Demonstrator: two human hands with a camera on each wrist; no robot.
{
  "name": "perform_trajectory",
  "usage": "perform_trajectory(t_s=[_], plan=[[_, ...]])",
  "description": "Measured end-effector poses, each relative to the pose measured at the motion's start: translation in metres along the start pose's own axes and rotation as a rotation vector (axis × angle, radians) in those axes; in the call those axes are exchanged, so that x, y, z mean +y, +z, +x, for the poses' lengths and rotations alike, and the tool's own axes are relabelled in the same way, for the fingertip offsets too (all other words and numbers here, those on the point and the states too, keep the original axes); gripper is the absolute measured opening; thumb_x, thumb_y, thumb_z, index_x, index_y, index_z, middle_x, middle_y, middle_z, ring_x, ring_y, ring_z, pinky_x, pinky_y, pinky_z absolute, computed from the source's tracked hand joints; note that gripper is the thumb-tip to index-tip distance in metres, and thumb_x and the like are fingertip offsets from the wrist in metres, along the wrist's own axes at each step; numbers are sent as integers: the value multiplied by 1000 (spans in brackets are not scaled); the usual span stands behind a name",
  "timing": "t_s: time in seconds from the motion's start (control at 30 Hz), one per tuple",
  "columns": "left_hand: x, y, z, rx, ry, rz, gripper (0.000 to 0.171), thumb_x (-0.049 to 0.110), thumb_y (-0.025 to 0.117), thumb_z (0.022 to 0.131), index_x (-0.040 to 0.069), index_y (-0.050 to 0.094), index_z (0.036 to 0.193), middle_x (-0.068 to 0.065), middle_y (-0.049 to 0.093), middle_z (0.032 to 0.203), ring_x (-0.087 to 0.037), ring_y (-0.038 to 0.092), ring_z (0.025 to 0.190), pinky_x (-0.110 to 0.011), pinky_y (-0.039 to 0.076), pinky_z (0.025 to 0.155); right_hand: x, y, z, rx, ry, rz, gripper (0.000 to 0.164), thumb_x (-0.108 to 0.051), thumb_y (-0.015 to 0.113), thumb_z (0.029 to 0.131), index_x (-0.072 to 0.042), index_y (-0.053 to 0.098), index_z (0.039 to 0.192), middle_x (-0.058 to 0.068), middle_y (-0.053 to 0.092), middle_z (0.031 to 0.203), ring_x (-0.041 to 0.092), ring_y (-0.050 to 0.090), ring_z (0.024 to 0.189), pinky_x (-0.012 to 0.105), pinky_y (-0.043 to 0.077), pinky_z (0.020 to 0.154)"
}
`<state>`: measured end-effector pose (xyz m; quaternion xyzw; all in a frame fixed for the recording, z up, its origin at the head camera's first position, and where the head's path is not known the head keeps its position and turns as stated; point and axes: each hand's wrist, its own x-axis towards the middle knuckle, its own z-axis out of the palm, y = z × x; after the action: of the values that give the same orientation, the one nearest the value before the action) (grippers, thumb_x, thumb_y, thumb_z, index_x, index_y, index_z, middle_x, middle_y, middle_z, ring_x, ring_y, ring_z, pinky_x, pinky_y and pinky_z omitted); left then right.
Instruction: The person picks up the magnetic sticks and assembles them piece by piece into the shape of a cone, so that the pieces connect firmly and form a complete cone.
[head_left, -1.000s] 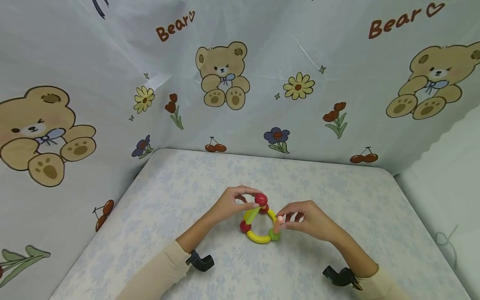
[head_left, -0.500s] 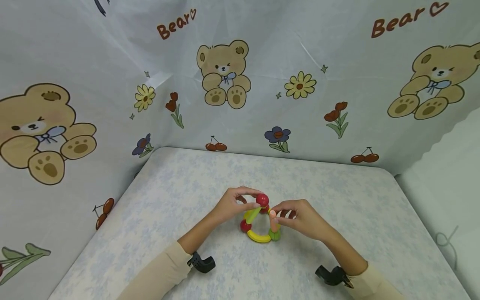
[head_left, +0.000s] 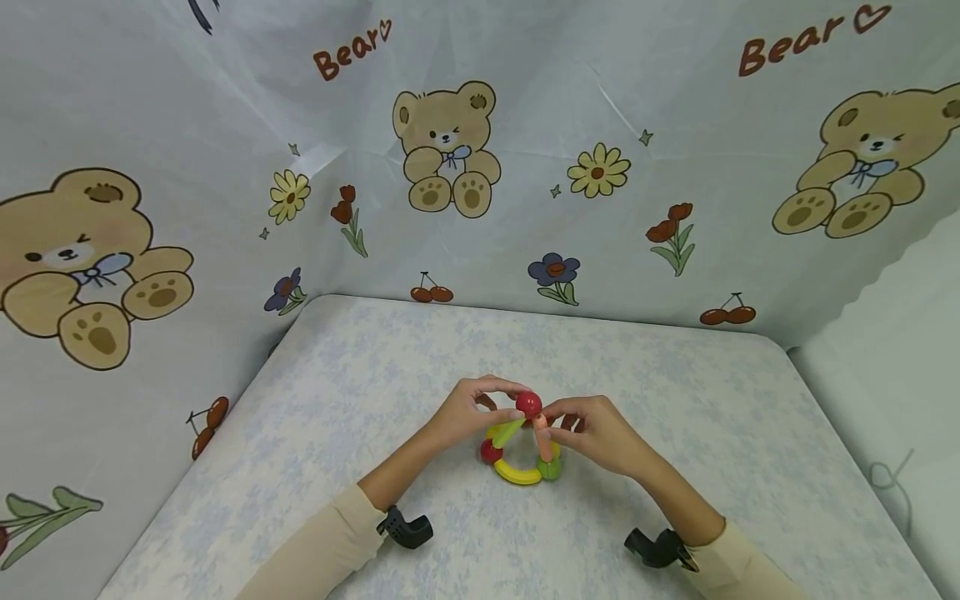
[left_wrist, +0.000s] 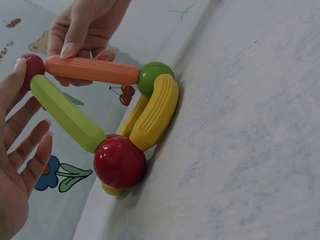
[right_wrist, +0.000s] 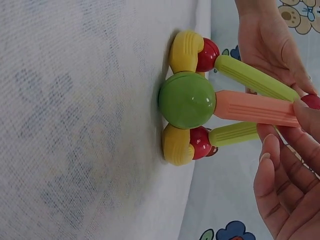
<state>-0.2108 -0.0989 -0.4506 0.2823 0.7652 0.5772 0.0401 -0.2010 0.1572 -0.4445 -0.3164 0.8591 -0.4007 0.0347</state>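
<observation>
A pyramid of toy balls and magnetic-looking rods stands on the table. Its base has yellow curved rods (left_wrist: 157,112), a green ball (right_wrist: 187,100) and red balls such as the near one (left_wrist: 120,162). Light-green rods (right_wrist: 255,77) slant up from the red base balls to a red top ball (head_left: 528,405). My left hand (head_left: 468,410) pinches that top ball between thumb and fingertips. My right hand (head_left: 600,429) holds the upper part of an orange rod (left_wrist: 97,70) whose lower end meets the green ball. The rod's upper end is right at the top ball.
The pale blue-patterned tablecloth (head_left: 375,350) spreads around the toy. Behind it hangs a sheet (head_left: 517,225) printed with bears and flowers. A black wrist camera is on each forearm, the left camera (head_left: 405,527) and the right camera (head_left: 660,548). A thin cord (head_left: 892,483) hangs at right.
My right hand has moved left, tilting the orange rod from the right side inward until its upper end reached the red top ball. The left hand with that ball has shifted slightly right.
</observation>
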Motion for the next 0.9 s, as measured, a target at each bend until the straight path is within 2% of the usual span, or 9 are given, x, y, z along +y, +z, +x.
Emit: perform_trajectory(t_s=[0.1,0.2,0.43,0.57,0.73,0.8,0.9], plan=[[0,1,0,-1,-3,-8,30,9,76,91,11,74,121,-1,72,117,-34,60,113,-36,52,85,0,0,0,-4,-4,2,16,-19,76,93,-22,78,108,-13,74,100,10,63,78,29,54,68],[0,1,0,-3,-6,-11,30,9,76,91,11,74,121,-1,72,117,-32,61,113,-36,52,86,0,0,0,-5,1,1,16,-19,76,93,-22,78,108,-13,74,100,10,63,78,29,54,68],[-28,4,4,-19,35,12,31,22,78,92,21,75,123,9,71,117,-23,62,111,-35,54,84,-1,1,1,-12,13,-9,13,-15,77,92,-20,78,105,-13,73,96,9,63,77,30,54,68],[-32,2,5,-27,43,7,29,22,75,94,22,74,124,7,72,119,-22,62,111,-34,54,84,-2,0,1,-30,9,-11,14,-17,76,93,-20,78,107,-13,73,98,9,63,80,31,54,69],[-34,-11,7,-35,52,0,27,15,64,101,15,72,127,1,73,120,-26,64,111,-39,54,81,-2,-14,-1,-85,17,-32,18,-21,73,95,-17,77,113,-9,74,104,11,64,84,30,55,70],[-33,-21,8,-32,65,11,28,12,60,103,11,70,129,-4,73,120,-29,64,110,-44,55,79,-1,-24,-2,-88,26,-53,19,-23,73,96,-16,77,113,-7,74,104,11,64,84,29,55,70],[-32,-41,8,-8,67,63,29,14,56,106,12,68,132,-5,72,120,-27,65,106,-47,55,78,3,-41,-5,-68,57,-99,21,-27,72,97,-17,77,114,-9,74,104,10,64,86,28,55,71]])
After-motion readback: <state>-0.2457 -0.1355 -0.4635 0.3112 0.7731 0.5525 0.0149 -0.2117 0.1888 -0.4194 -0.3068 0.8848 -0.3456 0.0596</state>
